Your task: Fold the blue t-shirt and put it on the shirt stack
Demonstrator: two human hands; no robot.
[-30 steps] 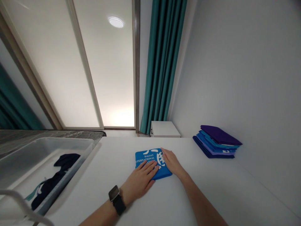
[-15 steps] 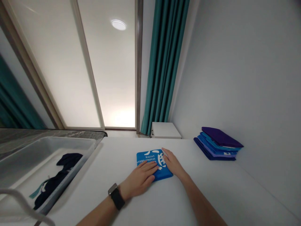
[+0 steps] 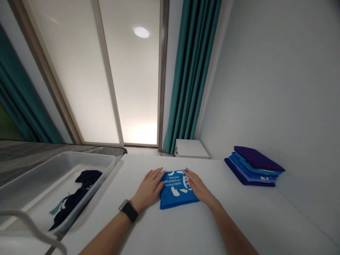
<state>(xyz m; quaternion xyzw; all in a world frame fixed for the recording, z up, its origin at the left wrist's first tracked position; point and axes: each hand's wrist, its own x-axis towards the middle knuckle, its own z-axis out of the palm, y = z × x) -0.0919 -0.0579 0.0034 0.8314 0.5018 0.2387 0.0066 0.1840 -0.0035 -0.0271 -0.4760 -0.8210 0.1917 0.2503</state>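
A blue cloth (image 3: 176,198) with white lettering reading "Dalian ... Marathon" and white shapes lies folded into a flat square on the white table (image 3: 164,233). My left hand (image 3: 149,186), with a dark-banded watch on its wrist, rests at the cloth's left edge, fingers stretched out and thumb touching it. On the opposite side my right hand (image 3: 198,186) lies flat over the right edge, its fingers extended and covering part of the print. Neither hand grips the cloth.
Folded blue and purple cloths (image 3: 255,166) are stacked at the right, near the wall. To the left stands a translucent plastic bin (image 3: 106,166) holding dark fabric (image 3: 79,193). A grey curved tube (image 3: 32,226) crosses the lower left corner. A white cabinet (image 3: 192,148) stands beyond the table.
My left hand has slid from the top of the cloth out to its left edge, uncovering more print. My right hand stays at the right edge. The view has shifted slightly.
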